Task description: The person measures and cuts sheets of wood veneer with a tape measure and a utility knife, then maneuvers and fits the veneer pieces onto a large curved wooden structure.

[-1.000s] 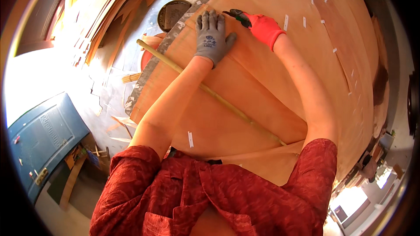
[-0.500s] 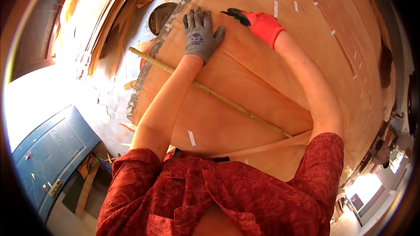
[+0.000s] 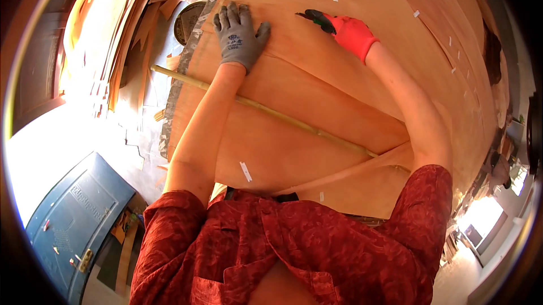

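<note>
Head view: your left hand (image 3: 240, 39), in a grey glove with dark print on the back, lies palm down on the orange-brown sheet (image 3: 305, 73), near its far left edge. Fingers point to the far side, slightly parted; thumb stands out to the right. Nothing gripped there.

Your right hand (image 3: 349, 32), in a red glove, is to the right of it and well apart, with fingers closed around a small dark tool (image 3: 309, 16). Thin tip points left, over the sheet; can't tell whether it touches. Some green shows beside the grip.

Sheet covers most of the work surface under both your arms. Overlap line runs from beside your left wrist toward the near right, ending near your right forearm.

Bamboo pole (image 3: 277, 115) lies aslant across the sheet, passing beneath your left forearm; its left end juts past the grey edge strip (image 3: 189, 50). White tape piece (image 3: 245, 171) on the near side, more at far right.

Beyond the edge, far left: dark round container (image 3: 186, 24), then piled thin sheets (image 3: 107, 39). Near left: blue panel (image 3: 73, 214) with a brass-coloured fitting (image 3: 85, 261).
</note>
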Available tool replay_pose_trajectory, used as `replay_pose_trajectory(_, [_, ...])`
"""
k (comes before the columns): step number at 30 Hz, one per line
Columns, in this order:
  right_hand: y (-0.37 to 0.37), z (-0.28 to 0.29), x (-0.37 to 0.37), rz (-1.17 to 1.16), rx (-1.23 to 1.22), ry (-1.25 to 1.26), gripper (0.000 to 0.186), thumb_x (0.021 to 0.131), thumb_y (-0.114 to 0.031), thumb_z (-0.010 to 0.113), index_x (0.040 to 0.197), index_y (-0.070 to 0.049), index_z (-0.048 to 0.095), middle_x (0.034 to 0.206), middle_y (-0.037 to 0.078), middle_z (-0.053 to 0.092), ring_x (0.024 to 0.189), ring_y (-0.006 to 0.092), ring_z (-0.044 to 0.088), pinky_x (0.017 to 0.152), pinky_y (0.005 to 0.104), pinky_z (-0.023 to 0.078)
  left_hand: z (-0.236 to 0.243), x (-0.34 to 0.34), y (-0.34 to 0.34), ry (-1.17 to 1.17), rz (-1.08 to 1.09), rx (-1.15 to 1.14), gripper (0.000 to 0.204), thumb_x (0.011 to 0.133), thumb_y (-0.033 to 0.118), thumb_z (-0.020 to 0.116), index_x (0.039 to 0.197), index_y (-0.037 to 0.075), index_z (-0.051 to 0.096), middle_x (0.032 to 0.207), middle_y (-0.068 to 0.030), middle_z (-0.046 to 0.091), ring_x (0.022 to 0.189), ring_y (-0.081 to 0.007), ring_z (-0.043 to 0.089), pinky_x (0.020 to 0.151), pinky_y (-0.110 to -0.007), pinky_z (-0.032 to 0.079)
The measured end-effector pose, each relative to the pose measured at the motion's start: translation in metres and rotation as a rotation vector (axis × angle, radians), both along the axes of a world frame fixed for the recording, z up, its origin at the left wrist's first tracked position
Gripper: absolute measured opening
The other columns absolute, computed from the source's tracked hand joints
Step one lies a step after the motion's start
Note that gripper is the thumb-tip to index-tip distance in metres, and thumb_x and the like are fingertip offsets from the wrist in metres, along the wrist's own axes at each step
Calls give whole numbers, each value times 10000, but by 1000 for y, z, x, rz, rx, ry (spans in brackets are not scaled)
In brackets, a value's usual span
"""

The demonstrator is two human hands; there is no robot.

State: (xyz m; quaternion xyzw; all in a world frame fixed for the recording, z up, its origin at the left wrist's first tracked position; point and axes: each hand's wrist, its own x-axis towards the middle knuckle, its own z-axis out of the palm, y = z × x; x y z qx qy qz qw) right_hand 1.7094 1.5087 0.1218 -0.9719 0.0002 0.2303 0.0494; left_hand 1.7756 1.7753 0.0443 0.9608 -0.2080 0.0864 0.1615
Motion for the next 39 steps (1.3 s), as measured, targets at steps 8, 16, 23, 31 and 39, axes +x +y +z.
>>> replay_pose_trajectory(8, [-31,-6,-59,-55,-54,-75,536,931,-140,506,1423,-323,400,1058,97,624,920,301,625,757,413,524,-3,0,-1,-31,1,5,738,881,545,531,1389,19,436,1477,-255,356,1382,-439,286,1152,-527,175])
replay_pose_trajectory(16, [-63,-2,-111,-115,-83,-66,460,914,-179,542,1364,-234,466,1057,118,629,932,313,629,768,425,519,-2,0,0,-25,-27,41,744,895,552,508,1374,-13,441,1480,-267,349,1381,-443,285,1156,-526,169])
replay_pose_trajectory(23, [-69,-9,-162,-175,-144,-171,443,904,-186,533,1345,-204,491,988,118,632,860,321,641,723,430,521,-3,0,-2,-69,-40,57,748,890,558,507,1361,-20,444,1461,-268,374,1370,-435,302,1145,-523,183])
replay_pose_trajectory(31, [-39,-7,-196,-204,-323,-52,628,911,-37,427,1505,-208,317,984,115,622,827,255,634,674,393,532,-7,0,-2,-75,-29,60,750,879,580,514,1367,15,453,1464,-247,382,1374,-430,299,1142,-532,180])
replay_pose_trajectory(39, [-16,-3,-224,-373,-213,-148,493,907,-98,477,1399,-123,455,973,135,644,819,327,643,694,446,531,-12,3,0,-82,-29,79,756,878,601,501,1373,31,457,1473,-243,372,1367,-438,304,1139,-539,185])
